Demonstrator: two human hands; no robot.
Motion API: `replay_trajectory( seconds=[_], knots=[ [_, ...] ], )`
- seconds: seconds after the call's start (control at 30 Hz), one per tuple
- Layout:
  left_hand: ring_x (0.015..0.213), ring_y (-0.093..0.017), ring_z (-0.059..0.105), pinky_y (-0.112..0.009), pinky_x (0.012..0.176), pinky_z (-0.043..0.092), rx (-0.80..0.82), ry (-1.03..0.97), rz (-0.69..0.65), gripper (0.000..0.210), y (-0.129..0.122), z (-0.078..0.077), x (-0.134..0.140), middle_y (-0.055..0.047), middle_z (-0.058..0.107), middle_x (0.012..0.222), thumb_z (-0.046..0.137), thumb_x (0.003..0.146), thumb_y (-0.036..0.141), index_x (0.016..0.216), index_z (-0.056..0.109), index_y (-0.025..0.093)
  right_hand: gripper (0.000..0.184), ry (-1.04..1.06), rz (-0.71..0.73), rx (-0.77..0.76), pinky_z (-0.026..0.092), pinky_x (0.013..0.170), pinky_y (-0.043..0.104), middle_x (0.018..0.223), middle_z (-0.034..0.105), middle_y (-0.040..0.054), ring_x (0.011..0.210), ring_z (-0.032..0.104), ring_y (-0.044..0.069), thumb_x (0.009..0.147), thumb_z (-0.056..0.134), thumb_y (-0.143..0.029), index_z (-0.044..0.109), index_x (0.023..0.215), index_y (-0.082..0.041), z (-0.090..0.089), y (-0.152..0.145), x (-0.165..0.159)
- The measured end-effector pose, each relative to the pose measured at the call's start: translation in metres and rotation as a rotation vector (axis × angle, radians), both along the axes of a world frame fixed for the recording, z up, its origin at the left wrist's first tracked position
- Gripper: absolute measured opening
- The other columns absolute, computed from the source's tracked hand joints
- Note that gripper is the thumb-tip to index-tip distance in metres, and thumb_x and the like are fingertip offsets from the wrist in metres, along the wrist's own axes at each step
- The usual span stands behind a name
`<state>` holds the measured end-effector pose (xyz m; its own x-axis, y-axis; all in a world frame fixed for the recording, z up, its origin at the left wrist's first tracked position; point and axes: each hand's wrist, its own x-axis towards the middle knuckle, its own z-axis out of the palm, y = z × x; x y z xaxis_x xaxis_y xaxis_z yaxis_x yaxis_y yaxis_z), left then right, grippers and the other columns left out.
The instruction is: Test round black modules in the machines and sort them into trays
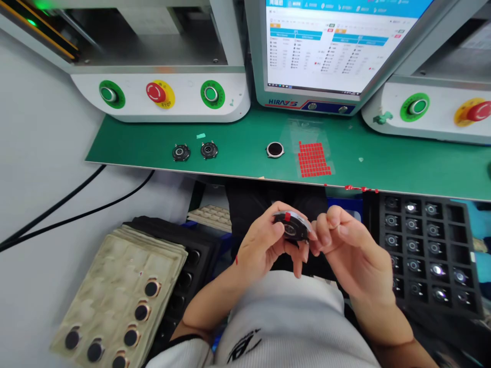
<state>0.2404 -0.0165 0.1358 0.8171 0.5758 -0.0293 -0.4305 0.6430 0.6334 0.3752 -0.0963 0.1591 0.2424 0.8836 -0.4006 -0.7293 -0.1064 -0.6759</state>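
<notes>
My left hand [264,240] grips a round watch case [293,228] above my lap, its dark back turned up toward me. A small red sticker [287,216] sits at the upper edge of the case, near my left thumb. Close beside it, my right hand [347,237] has its fingers curled, with thumb and forefinger pinched together; whatever lies between them is too small to make out. Its other fingertips are at the right side of the case. On the green bench lies a sheet of red stickers [314,159], with another watch case [275,150], face up, to its left.
Two dark watch backs [209,150] lie on the green bench [238,138]. Machines with green buttons [210,94] and a red stop knob [155,92] flank a monitor [326,56]. A black tray [431,250] of watch cases stands right, stacked pale trays [103,286] left. Black cables [57,209] run leftward.
</notes>
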Motion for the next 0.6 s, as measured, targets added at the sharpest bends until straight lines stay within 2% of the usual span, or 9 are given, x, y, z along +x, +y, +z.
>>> replay_trajectory(
  seconds=[0.13,0.23,0.37,0.43,0.5,0.53,0.6],
  knots=[
    [0.046,-0.006,0.059,-0.012,0.034,0.044,0.11,0.067,0.146,0.018,-0.004,-0.001,0.005,-0.001,0.065,0.081,0.052,0.098,0.035,0.096,0.056,0.018,0.015,-0.057,-0.037,0.026,0.047,0.062,0.024,0.061,0.057,-0.0024,0.061,0.054,0.012,0.08,0.071,-0.028,0.06,0.074,-0.021,-0.004,0.0,-0.004],
    [0.043,-0.004,0.055,-0.011,0.034,0.042,0.185,0.109,0.224,0.016,-0.008,-0.002,0.007,0.0,0.064,0.079,0.051,0.099,0.031,0.095,0.057,0.017,0.011,-0.158,-0.103,0.061,0.048,0.068,0.024,0.065,0.06,-0.0016,0.067,0.057,0.012,0.081,0.07,-0.025,0.061,0.075,-0.021,-0.007,0.0,-0.008],
    [0.047,-0.005,0.054,-0.013,0.04,0.045,0.337,0.173,0.3,0.015,-0.013,-0.003,0.007,0.001,0.061,0.076,0.05,0.099,0.031,0.1,0.057,0.018,0.007,-0.309,-0.171,0.101,0.052,0.08,0.027,0.095,0.069,0.0025,0.09,0.064,0.016,0.082,0.07,-0.022,0.067,0.088,-0.024,-0.007,0.003,-0.018],
    [0.051,-0.007,0.054,-0.016,0.045,0.047,0.453,0.219,0.314,0.015,-0.014,-0.004,0.007,0.001,0.059,0.074,0.05,0.099,0.032,0.103,0.057,0.019,0.019,-0.335,-0.124,0.085,0.053,0.069,0.025,0.111,0.069,0.0051,0.094,0.064,0.017,0.084,0.07,-0.026,0.069,0.102,-0.026,-0.005,0.005,-0.023],
    [0.053,-0.007,0.052,-0.017,0.048,0.047,0.571,0.26,0.327,0.015,-0.013,-0.005,0.007,0.002,0.057,0.073,0.049,0.099,0.032,0.104,0.057,0.02,0.028,-0.332,-0.055,0.06,0.048,0.055,0.022,0.119,0.068,0.0064,0.088,0.064,0.016,0.085,0.069,-0.03,0.068,0.113,-0.027,-0.004,0.006,-0.029],
    [0.053,-0.007,0.051,-0.017,0.049,0.046,0.629,0.285,0.334,0.015,-0.012,-0.005,0.007,0.002,0.057,0.073,0.049,0.1,0.031,0.104,0.057,0.02,0.03,-0.323,-0.03,0.053,0.046,0.051,0.021,0.12,0.068,0.0062,0.084,0.063,0.015,0.086,0.069,-0.032,0.068,0.116,-0.028,-0.004,0.007,-0.031],
    [0.054,-0.007,0.05,-0.018,0.049,0.044,0.738,0.344,0.357,0.015,-0.011,-0.005,0.007,0.002,0.058,0.073,0.047,0.1,0.031,0.1,0.058,0.02,0.029,-0.299,-0.009,0.058,0.049,0.055,0.021,0.122,0.068,0.0049,0.085,0.063,0.015,0.087,0.067,-0.032,0.068,0.116,-0.029,-0.004,0.007,-0.034]
  ],
)
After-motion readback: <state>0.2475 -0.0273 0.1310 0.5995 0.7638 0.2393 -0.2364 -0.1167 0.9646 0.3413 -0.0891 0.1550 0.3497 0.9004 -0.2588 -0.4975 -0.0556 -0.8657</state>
